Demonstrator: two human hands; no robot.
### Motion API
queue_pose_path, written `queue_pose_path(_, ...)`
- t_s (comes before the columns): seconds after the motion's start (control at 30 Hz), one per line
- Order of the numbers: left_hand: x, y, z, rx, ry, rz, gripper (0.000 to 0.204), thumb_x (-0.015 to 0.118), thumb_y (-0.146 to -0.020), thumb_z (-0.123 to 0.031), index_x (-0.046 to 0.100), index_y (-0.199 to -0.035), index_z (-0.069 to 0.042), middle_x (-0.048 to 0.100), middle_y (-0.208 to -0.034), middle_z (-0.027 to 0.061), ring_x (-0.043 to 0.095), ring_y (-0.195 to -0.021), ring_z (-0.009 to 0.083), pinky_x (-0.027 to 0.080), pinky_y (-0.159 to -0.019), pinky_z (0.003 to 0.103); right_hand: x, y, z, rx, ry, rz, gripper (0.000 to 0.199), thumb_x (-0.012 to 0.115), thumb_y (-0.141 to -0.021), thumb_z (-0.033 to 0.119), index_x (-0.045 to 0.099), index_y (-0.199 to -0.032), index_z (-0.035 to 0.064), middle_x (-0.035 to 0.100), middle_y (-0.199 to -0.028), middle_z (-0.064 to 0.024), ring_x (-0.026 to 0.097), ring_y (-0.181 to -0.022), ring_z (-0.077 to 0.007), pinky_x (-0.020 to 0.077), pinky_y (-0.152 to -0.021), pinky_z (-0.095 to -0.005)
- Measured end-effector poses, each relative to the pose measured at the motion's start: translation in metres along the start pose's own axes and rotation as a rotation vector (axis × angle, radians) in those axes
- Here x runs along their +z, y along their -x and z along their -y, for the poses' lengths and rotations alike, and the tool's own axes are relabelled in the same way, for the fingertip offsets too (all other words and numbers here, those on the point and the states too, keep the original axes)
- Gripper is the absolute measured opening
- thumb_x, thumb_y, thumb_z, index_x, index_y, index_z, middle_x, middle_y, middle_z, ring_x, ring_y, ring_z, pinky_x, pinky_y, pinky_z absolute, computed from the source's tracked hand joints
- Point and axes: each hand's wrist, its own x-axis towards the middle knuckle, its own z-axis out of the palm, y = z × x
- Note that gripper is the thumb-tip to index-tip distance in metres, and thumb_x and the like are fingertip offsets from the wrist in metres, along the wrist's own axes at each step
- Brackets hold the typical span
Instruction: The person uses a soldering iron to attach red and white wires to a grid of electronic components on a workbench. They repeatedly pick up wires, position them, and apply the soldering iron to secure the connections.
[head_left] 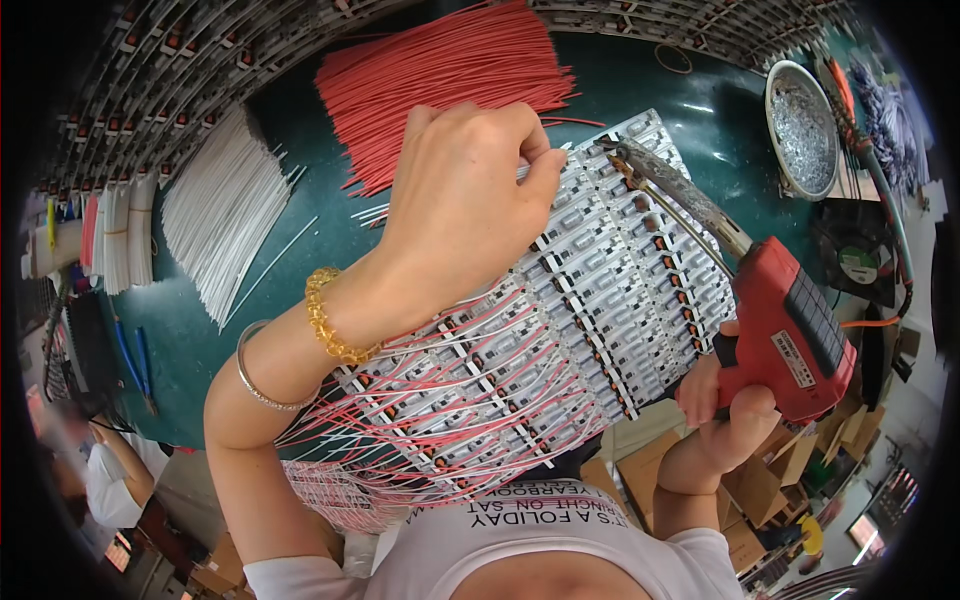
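My left hand (470, 190), with a beaded bracelet and a bangle on its wrist, is closed in a pinch above the upper left of a panel of small white circuit boards (610, 290). A short bit of white wire (566, 147) shows at its fingertips; most of it is hidden. My right hand (735, 430) is wrapped around the grip of a red soldering gun (790, 330). The gun's dark tip reaches the panel's top edge, just right of the left fingertips. Red and white wires (470, 400) hang from the boards on the panel's left part.
A pile of red wires (440, 80) lies behind my left hand, and white wires (220, 210) lie left of it. A bowl of silvery bits (803, 130) and a black fan (855, 255) stand at right. Blue-handled pliers (133, 360) lie at left. Another person (120, 480) is at far left.
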Motion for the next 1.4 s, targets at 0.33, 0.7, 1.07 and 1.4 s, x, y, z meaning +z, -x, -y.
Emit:
queue_pose_path(0.33, -0.007, 0.0, 0.001, 0.185, -0.123, -0.17, 0.012, 0.066, -0.079, -0.013, 0.064, -0.073, -0.003, 0.062, -0.065, 0.0055, 0.057, -0.058, 0.018, 0.039, -0.071, 0.03, -0.002, 0.006, 0.002, 0.038, -0.025, -0.065, 0.085, 0.055, -0.082, 0.059, 0.037, -0.116, -0.016, 0.04, -0.045, 0.0013, 0.039, -0.034, -0.0084, 0.0344, -0.036, -0.0212)
queue_pose_path(0.7, 0.007, 0.009, -0.007, 0.169, -0.068, -0.062, 0.014, 0.067, -0.078, -0.013, 0.059, -0.069, -0.005, 0.059, -0.066, 0.0041, 0.053, -0.064, 0.0196, 0.033, -0.068, 0.033, -0.006, 0.01, -0.001, 0.063, -0.02, -0.081, 0.084, 0.057, -0.08, 0.061, 0.039, -0.113, -0.0149, 0.041, -0.045, 0.0009, 0.039, -0.034, -0.0083, 0.0328, -0.035, -0.0207)
queue_pose_path(1.07, 0.012, 0.009, -0.006, 0.236, -0.108, -0.136, 0.016, 0.067, -0.078, -0.013, 0.058, -0.068, -0.006, 0.058, -0.064, 0.0039, 0.052, -0.062, 0.0197, 0.032, -0.067, 0.034, -0.006, 0.014, -0.003, 0.132, -0.075, -0.161, 0.079, 0.073, -0.068, 0.052, 0.046, -0.112, -0.0074, 0.047, -0.054, -0.0016, 0.04, -0.037, -0.0084, 0.03, -0.036, -0.0222)
queue_pose_path(1.4, 0.013, 0.009, -0.007, 0.241, -0.126, -0.132, 0.016, 0.067, -0.078, -0.014, 0.058, -0.067, -0.005, 0.059, -0.064, 0.0041, 0.052, -0.061, 0.0203, 0.032, -0.067, 0.034, -0.007, 0.015, -0.001, 0.055, -0.043, -0.029, 0.084, 0.059, -0.081, 0.057, 0.037, -0.118, -0.0156, 0.042, -0.045, 0.0002, 0.039, -0.035, -0.0087, 0.0352, -0.037, -0.0218)
